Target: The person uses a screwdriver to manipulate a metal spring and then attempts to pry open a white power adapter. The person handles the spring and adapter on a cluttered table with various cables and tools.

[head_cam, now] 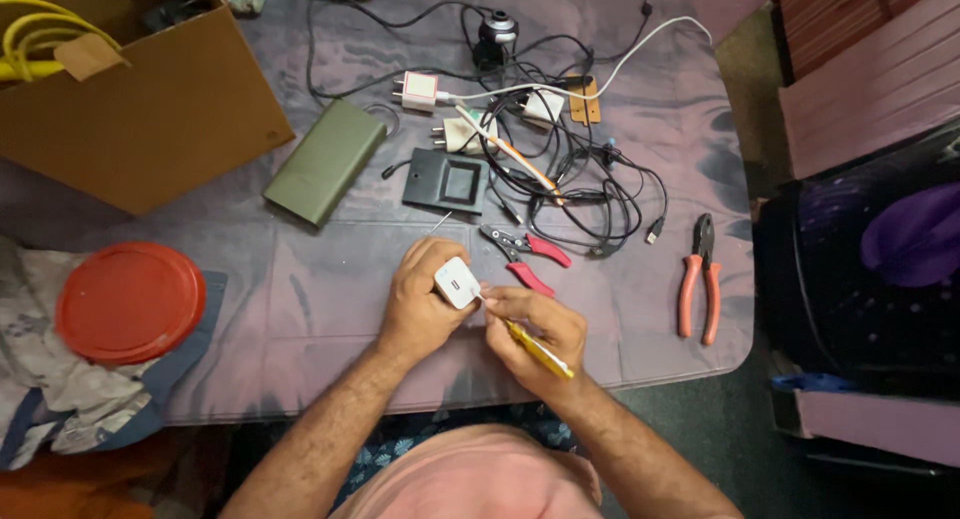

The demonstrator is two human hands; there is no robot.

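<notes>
L hand (420, 297) closed around a small white charger block (456, 282), gripping it from the left w/ thumb & fingers, just above the near table edge. R hand (530, 329) closed on a yellow-handled screwdriver (538, 349); its metal tip touches the charger's right side. Both hands near centre-front of the table (300, 309), which has a marbled purple-grey cover.

Just behind the hands: small red-handled cutters (528, 255), jaws pointing left. Thin pin or needle (439, 223) just beyond L hand. Farther back: dark flat square box (446, 182), olive-green power bank (326, 161) lying at an angle, tangle of black cables (590, 189), white plug adapters (455, 131) w/ a white cable (640, 44) running to the back right, small webcam (497, 31) at the far edge.

Right side, well apart from hands: orange-handled pliers (698, 279), jaws away from the person. Far left: cardboard box (140, 109) w/ yellow cable (35, 34) inside. Near left: red round lid (130, 301) resting on patterned cloth (40, 399).
</notes>
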